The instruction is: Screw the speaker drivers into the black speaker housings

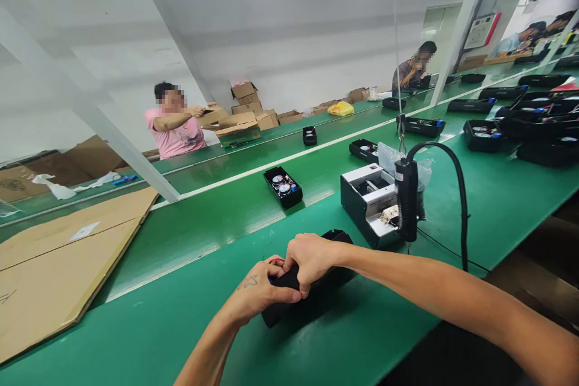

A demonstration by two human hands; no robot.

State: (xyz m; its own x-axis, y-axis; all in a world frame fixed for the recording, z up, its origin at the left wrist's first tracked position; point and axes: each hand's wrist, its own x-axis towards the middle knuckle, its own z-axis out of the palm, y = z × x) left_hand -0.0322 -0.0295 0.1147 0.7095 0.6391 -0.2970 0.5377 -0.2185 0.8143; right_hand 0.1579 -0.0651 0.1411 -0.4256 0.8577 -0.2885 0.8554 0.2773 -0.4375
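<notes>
A black speaker housing [323, 298] lies on the green bench right in front of me, tilted a little away to the right. Its near end is gripped by my left hand [262, 289], thumb along the near side and fingers bent over the rim. My right hand [312, 259] is closed over the same end, fingertips pressed down close to my left thumb. A bit of red wire shows between the hands. What the right fingertips pinch inside the housing is hidden. Behind my right forearm hangs a black electric screwdriver [406, 199] on a cable.
A screw feeder box [362, 205] stands beside the screwdriver. Open black housings with round speakers, one nearby [283, 186], lie on the conveyor; several more are stacked at right. Flat cardboard [67, 259] covers the left. A person [176, 126] handles cartons across the line.
</notes>
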